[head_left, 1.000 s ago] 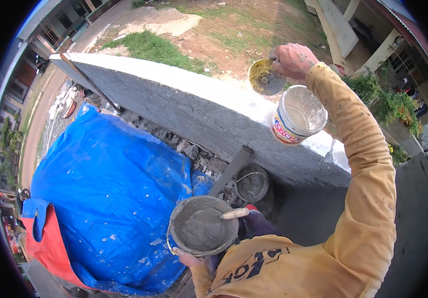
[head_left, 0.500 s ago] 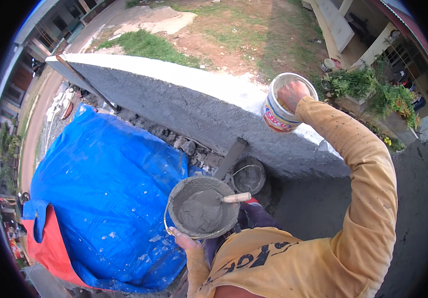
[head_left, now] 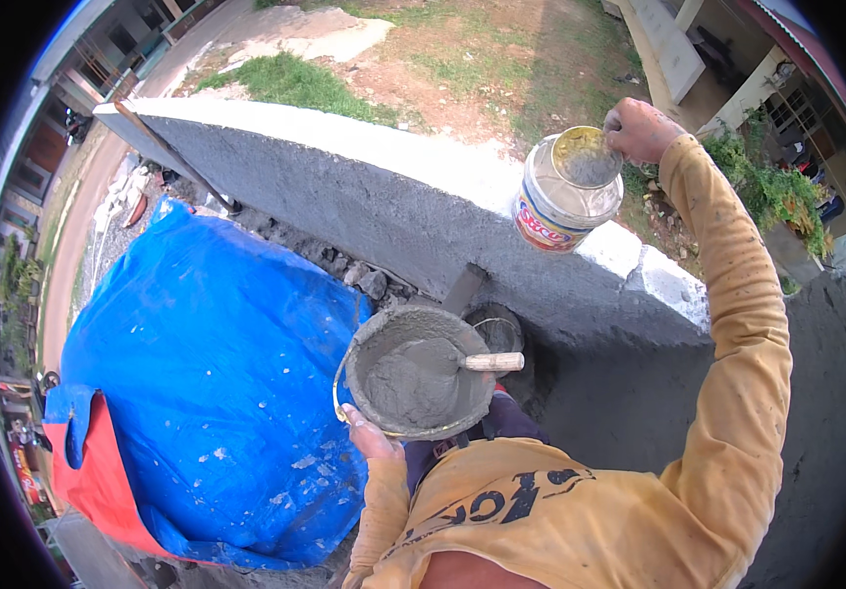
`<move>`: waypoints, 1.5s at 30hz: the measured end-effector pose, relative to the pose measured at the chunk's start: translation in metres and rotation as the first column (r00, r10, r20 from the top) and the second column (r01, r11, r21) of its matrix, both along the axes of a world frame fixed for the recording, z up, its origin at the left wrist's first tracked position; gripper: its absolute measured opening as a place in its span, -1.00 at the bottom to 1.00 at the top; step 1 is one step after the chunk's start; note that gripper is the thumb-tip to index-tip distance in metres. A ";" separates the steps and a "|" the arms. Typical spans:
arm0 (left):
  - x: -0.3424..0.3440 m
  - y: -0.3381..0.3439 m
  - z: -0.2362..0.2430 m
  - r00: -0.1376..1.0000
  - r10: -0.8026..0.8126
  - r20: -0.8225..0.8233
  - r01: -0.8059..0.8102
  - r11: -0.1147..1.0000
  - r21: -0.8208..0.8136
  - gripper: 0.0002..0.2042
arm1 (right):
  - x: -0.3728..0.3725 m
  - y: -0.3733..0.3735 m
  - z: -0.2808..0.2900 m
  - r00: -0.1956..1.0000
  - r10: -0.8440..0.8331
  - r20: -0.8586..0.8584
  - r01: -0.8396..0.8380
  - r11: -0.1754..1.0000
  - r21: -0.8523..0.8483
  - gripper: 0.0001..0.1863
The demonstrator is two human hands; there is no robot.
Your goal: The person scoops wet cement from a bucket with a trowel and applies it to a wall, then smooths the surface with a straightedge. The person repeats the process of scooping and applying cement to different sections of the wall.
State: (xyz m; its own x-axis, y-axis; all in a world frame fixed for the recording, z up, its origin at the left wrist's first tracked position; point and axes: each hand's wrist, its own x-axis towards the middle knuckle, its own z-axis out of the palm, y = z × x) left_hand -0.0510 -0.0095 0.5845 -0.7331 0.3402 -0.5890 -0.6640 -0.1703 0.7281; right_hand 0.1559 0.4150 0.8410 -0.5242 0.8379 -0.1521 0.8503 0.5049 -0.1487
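My right hand (head_left: 647, 130) is closed on the rim of a small round cup (head_left: 592, 159), yellowish inside. The cup is tilted over the mouth of a white plastic pail (head_left: 550, 224) with a coloured label, which stands on the wall top. My left hand (head_left: 374, 434) grips the near-left edge of a mortar-caked bucket (head_left: 423, 320) beside its wire handle, holding it in front of my body. Wet grey mortar (head_left: 405, 385) lies inside, and a trowel's wooden handle (head_left: 494, 362) sticks out over the right rim; its blade is hidden.
A plastered wall (head_left: 344, 182) with a white top crosses ahead of me. Below it stand another dark bucket (head_left: 504, 329) and a grey board (head_left: 464, 287). A blue tarp (head_left: 217, 373) covers a heap at left. Broken stones (head_left: 372, 283) line the wall's foot.
My right hand has come up out of the white pail with the cup, moving to the right. The mortar bucket in my left hand has shifted up and right.
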 end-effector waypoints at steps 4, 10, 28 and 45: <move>0.004 0.012 -0.007 1.000 -0.012 -0.011 0.011 0.999 -0.039 -0.46 | 0.007 -0.023 0.012 0.975 0.194 -0.112 -0.171 0.966 0.192 -0.78; 0.002 0.013 0.002 0.998 -0.063 0.000 0.063 0.997 -0.038 -0.48 | -0.057 -0.112 -0.035 0.880 0.472 -0.043 -0.423 0.823 0.380 -0.82; 0.006 0.029 0.004 0.990 -0.138 0.024 0.139 0.990 -0.021 -0.48 | 0.028 -0.054 -0.042 0.935 -0.057 -0.349 0.190 0.914 0.359 -0.76; 0.003 -0.069 -0.035 0.997 0.058 -0.048 -0.073 0.890 -0.450 -0.47 | -0.012 -0.215 -0.105 0.670 0.265 -0.693 -0.251 0.960 0.124 -0.81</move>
